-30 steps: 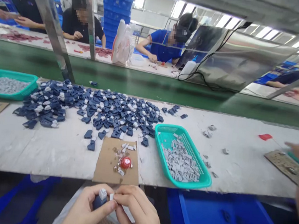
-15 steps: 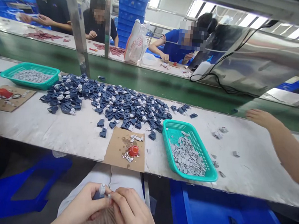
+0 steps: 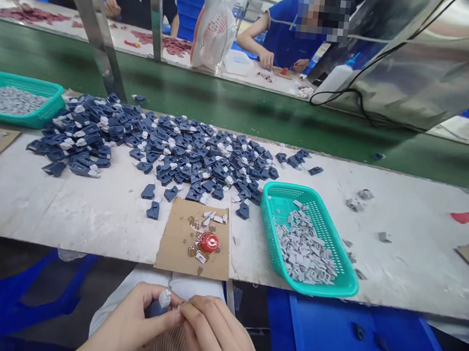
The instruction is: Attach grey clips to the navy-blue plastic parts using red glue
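Observation:
Low over my lap, my left hand is closed on a dark blue plastic part with a light grey tip sticking up. My right hand meets it, thumb and fingers pinched at the part's right side. A sliver of a small pale piece shows between the fingertips; the rest is hidden. Just beyond, a cardboard sheet lies at the table edge. On it are a wet red cap, several small grey pieces and wet stains.
A green basket of small grey pieces stands right of the cardboard. Behind lies a heap of dark blue parts. Another green basket is at left. A blue bin sits below the table at right. Co-workers sit across the green strip.
The view has tilted down and closer. A neighbour's arm over the table at right is gone, uncovering a red item and another board. My hands keep nearly the same hold.

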`<move>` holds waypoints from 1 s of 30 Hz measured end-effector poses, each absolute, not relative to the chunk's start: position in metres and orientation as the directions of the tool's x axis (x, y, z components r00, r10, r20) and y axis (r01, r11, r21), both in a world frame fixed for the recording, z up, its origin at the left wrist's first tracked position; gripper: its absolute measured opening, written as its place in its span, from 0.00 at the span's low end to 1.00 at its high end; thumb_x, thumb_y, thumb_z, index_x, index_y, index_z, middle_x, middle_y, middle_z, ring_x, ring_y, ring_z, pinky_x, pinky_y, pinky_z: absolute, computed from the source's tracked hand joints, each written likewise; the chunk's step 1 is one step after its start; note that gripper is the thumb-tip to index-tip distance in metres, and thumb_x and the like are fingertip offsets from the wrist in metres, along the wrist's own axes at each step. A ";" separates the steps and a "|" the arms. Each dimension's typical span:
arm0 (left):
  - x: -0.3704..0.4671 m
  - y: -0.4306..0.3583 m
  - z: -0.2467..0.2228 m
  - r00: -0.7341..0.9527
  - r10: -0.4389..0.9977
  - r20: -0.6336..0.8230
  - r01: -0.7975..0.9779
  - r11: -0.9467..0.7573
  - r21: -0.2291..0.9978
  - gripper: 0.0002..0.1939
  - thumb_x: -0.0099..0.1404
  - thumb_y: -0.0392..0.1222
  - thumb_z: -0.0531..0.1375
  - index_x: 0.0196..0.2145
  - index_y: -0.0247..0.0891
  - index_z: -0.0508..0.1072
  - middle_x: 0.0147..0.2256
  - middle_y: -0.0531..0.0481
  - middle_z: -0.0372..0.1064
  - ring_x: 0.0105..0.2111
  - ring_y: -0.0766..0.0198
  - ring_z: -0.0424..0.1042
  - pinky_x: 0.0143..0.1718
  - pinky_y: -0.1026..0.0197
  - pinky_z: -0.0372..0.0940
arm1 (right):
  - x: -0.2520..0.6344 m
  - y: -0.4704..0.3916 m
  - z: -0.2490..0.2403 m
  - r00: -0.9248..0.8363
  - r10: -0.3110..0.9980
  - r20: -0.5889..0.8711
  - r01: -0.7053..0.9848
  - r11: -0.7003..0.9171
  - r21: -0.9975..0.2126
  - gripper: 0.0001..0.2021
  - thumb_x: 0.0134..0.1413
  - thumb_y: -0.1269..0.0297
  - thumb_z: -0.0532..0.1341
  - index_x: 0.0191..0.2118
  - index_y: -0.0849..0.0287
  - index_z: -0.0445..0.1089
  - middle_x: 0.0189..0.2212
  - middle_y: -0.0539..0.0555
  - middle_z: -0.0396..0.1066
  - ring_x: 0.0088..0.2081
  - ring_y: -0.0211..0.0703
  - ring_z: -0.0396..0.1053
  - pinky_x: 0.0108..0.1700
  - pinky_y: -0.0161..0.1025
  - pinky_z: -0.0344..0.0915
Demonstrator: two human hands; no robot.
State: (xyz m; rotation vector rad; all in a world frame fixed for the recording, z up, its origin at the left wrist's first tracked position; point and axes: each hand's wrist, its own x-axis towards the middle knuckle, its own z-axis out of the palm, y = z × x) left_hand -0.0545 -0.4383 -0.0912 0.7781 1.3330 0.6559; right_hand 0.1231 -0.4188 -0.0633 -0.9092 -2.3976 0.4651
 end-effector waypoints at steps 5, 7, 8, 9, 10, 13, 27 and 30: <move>-0.064 -0.423 -0.070 0.266 0.849 -0.457 -0.059 0.488 0.871 0.15 0.59 0.49 0.64 0.42 0.42 0.74 0.40 0.48 0.72 0.47 0.54 0.68 0.50 0.59 0.61 | 0.130 -0.393 -0.042 -0.553 0.789 0.268 0.516 0.577 -0.634 0.10 0.60 0.77 0.55 0.43 0.60 0.69 0.35 0.55 0.72 0.37 0.43 0.71 0.38 0.37 0.70; -0.069 -0.421 -0.065 0.264 0.858 -0.441 -0.151 0.488 0.859 0.11 0.63 0.48 0.61 0.42 0.44 0.71 0.37 0.51 0.70 0.42 0.60 0.68 0.44 0.62 0.63 | 0.134 -0.375 -0.033 -0.494 0.843 0.215 0.560 0.497 -0.663 0.08 0.60 0.76 0.56 0.41 0.58 0.69 0.37 0.55 0.71 0.40 0.43 0.70 0.41 0.38 0.69; -0.072 -0.421 -0.064 0.245 0.862 -0.443 -0.179 0.490 0.853 0.09 0.65 0.49 0.59 0.40 0.43 0.70 0.35 0.52 0.68 0.36 0.63 0.68 0.39 0.64 0.63 | 0.137 -0.365 -0.030 -0.478 0.857 0.192 0.586 0.474 -0.657 0.06 0.60 0.75 0.57 0.40 0.58 0.69 0.37 0.55 0.70 0.42 0.44 0.70 0.42 0.39 0.68; -0.075 -0.421 -0.063 0.227 0.865 -0.448 -0.190 0.490 0.851 0.09 0.66 0.49 0.58 0.38 0.42 0.69 0.33 0.53 0.67 0.32 0.65 0.66 0.34 0.66 0.63 | 0.139 -0.356 -0.027 -0.474 0.864 0.169 0.611 0.461 -0.644 0.06 0.60 0.74 0.57 0.39 0.58 0.68 0.38 0.55 0.70 0.43 0.45 0.69 0.43 0.40 0.68; -0.077 -0.420 -0.063 0.214 0.865 -0.455 -0.184 0.493 0.850 0.10 0.66 0.50 0.58 0.36 0.41 0.69 0.32 0.53 0.66 0.30 0.66 0.65 0.31 0.67 0.61 | 0.140 -0.347 -0.025 -0.476 0.868 0.144 0.633 0.451 -0.628 0.05 0.61 0.74 0.57 0.39 0.58 0.68 0.38 0.55 0.70 0.43 0.45 0.69 0.43 0.40 0.67; -0.083 -0.418 -0.066 0.216 0.857 -0.467 -0.155 0.502 0.851 0.11 0.64 0.50 0.60 0.36 0.40 0.69 0.35 0.50 0.67 0.33 0.64 0.68 0.32 0.66 0.62 | 0.139 -0.326 -0.021 -0.514 0.856 0.055 0.691 0.451 -0.565 0.05 0.60 0.76 0.57 0.37 0.60 0.67 0.35 0.55 0.69 0.40 0.46 0.69 0.40 0.42 0.67; -0.076 -0.403 -0.059 0.061 0.806 -0.588 -0.361 0.567 0.740 0.17 0.55 0.48 0.68 0.41 0.39 0.75 0.29 0.51 0.69 0.26 0.67 0.65 0.25 0.68 0.62 | 0.122 -0.303 -0.010 -0.571 0.794 -0.210 0.800 0.480 -0.361 0.08 0.60 0.76 0.58 0.30 0.62 0.69 0.32 0.54 0.69 0.37 0.47 0.69 0.38 0.43 0.67; -0.073 -0.399 -0.054 0.040 0.803 -0.595 -0.433 0.551 0.714 0.17 0.55 0.47 0.68 0.41 0.38 0.75 0.30 0.50 0.69 0.26 0.67 0.66 0.27 0.66 0.66 | 0.121 -0.302 -0.008 -0.562 0.796 -0.224 0.810 0.476 -0.342 0.07 0.60 0.76 0.59 0.31 0.62 0.70 0.32 0.55 0.69 0.37 0.48 0.70 0.37 0.42 0.67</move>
